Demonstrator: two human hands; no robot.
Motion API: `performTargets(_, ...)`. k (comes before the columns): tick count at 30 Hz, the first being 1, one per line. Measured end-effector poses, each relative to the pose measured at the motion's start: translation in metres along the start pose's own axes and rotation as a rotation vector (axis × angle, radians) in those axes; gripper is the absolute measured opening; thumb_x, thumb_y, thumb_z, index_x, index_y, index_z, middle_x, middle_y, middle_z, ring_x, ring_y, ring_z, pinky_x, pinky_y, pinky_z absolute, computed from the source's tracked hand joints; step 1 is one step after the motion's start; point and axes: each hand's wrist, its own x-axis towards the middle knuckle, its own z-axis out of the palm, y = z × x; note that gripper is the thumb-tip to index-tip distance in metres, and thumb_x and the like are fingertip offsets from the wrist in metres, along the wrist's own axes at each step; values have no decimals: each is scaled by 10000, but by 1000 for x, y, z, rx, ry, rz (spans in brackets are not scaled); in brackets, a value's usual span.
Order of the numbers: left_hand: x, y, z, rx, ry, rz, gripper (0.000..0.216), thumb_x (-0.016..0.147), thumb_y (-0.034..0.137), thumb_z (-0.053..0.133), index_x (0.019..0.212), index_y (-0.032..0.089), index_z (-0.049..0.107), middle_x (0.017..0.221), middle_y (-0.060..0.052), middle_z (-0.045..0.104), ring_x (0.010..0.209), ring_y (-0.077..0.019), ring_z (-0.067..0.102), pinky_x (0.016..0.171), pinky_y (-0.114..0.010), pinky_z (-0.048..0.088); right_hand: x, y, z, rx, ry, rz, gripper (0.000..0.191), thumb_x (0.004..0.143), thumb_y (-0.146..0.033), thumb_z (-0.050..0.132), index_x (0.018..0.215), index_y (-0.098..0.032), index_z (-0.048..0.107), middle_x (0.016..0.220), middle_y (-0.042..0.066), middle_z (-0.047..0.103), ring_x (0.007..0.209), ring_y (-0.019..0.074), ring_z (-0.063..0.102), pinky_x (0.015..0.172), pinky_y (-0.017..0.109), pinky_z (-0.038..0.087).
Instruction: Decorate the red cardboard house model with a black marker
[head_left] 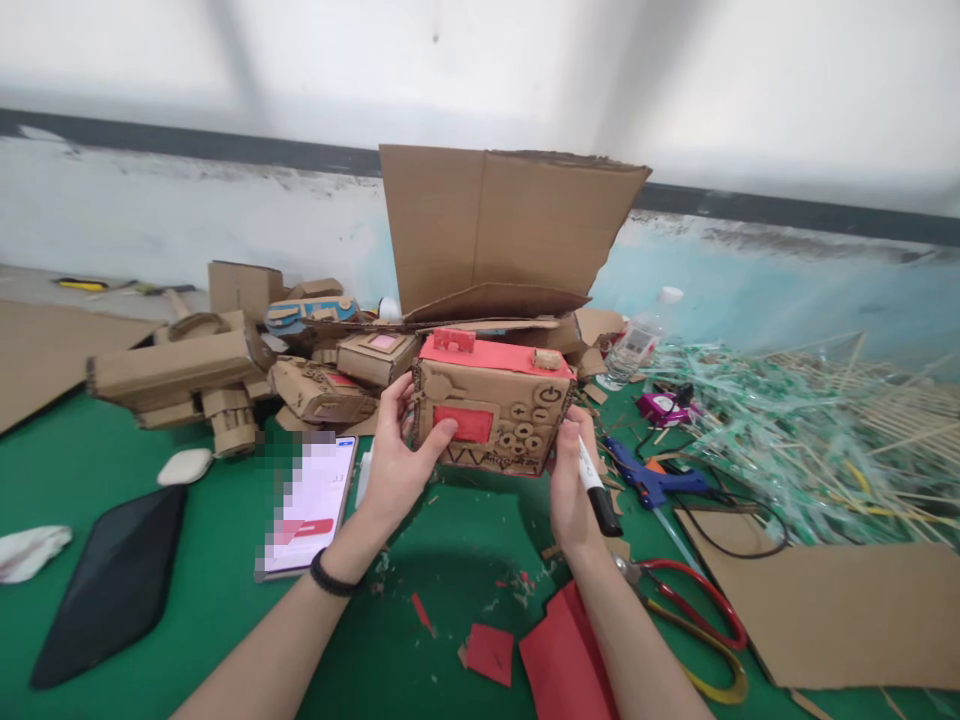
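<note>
Cardboard box model (491,415) at frame centre, held off the table (225,600) between left hand (397,455) and right hand (574,480). Marker (600,495) in the right hand, lower right of the model. Phone (311,505) left of the left hand. Folded cardboard sheet (502,230) behind the model. Glue gun (652,482) to the right; scissors (697,625) lower right. Stick pile (825,430) at far right.
</note>
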Motion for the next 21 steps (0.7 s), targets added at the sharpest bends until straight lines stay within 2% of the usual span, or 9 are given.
performTargets(4, 2, 2, -2, -9, -15, 3, 811, 905, 652, 853, 1515, 255, 496, 1471, -152, 670, 1394, -330, 669, 1184, -486, 567, -1, -2, 0, -17, 6, 1, 812, 929, -921, 491, 1329, -226, 618, 1296, 140, 697, 1170, 319, 657, 927, 444, 557)
performTargets(10, 3, 6, -5, 20, -26, -16, 797, 916, 687, 826, 1508, 249, 520, 1443, -147, 685, 1366, -333, 679, 1191, -502, 556, 0, -3, 2, -51, 36, -33, 774, 904, -918, 536, 1239, -227, 631, 1162, 107, 658, 1107, 309, 611, 903, 430, 536)
performTargets(16, 4, 1, -5, 31, -34, -38, 843, 914, 731, 808, 1535, 234, 527, 1491, -167, 668, 1403, -345, 655, 1186, -496, 556, 0, -3, 3, -36, 35, -37, 748, 906, -885, 582, 1244, -222, 658, 1152, 95, 666, 1067, 291, 617, 880, 406, 527)
performTargets(21, -1, -2, -5, -11, -159, 30, 941, 925, 844, 703, 1622, 241, 513, 1617, -183, 598, 1462, -379, 613, 1095, -449, 610, 7, 6, -4, 0, 104, 6, 674, 947, -851, 587, 1157, -218, 687, 1055, 58, 705, 990, 261, 646, 901, 406, 550)
